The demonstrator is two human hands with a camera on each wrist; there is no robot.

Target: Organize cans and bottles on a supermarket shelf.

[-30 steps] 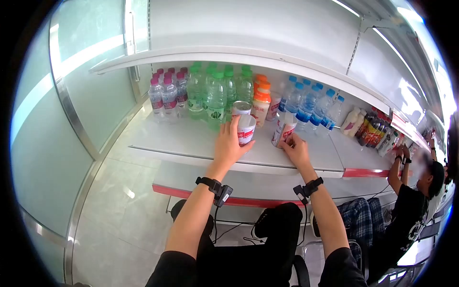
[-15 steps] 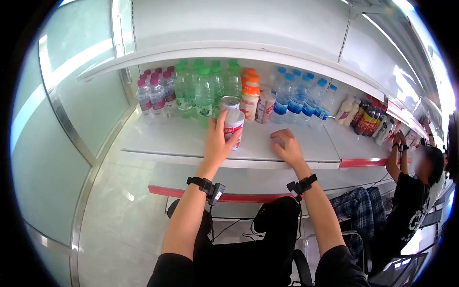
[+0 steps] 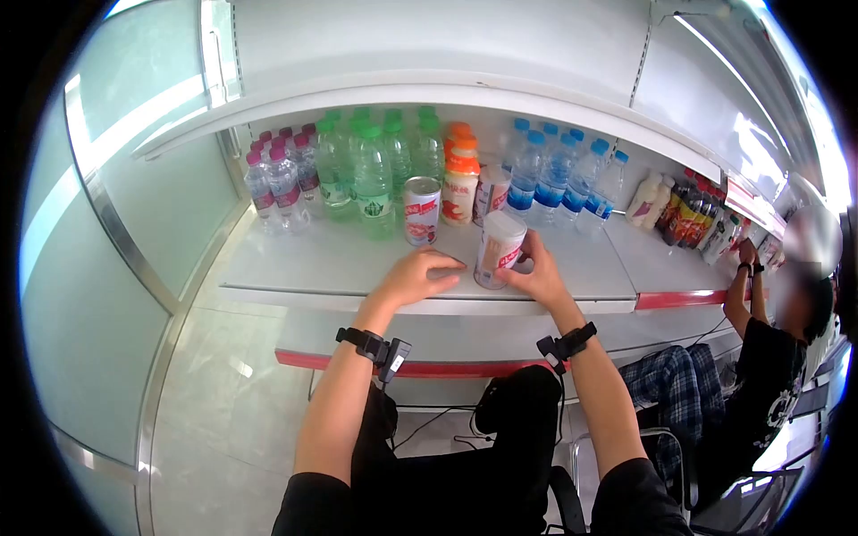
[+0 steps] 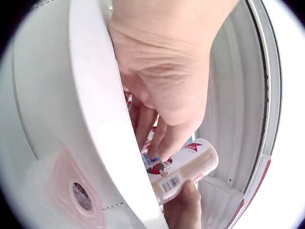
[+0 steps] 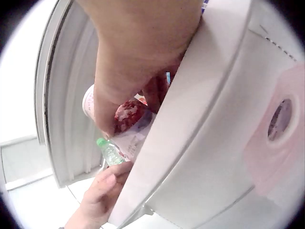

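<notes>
Centre of the frame: the right hand [image 3: 534, 273] gripped a white canister [image 3: 497, 248], upright on the shelf [image 3: 295, 261]. The left hand [image 3: 418, 273] lay palm-down just beside it, fingers relaxed, holding nothing. A second can [image 3: 421, 210] stood behind, apart.

The drink cup [image 3: 497, 250] in your right hand [image 3: 539, 275] wears a glossy printed wrap under a smooth white lid; the can [image 3: 421, 210] behind it has a shiny metal top; the green-capped bottles [image 3: 371, 174] and blue-capped bottles [image 3: 559, 174] are clear, glossy plastic; the orange-capped bottle [image 3: 458, 189] is opaque and smooth; the shelf [image 3: 331, 263] looks like smooth white painted metal with a soft sheen; the floor [image 3: 214, 384] is polished and reflective; your wrist strap [image 3: 362, 341] is matt black.
</notes>
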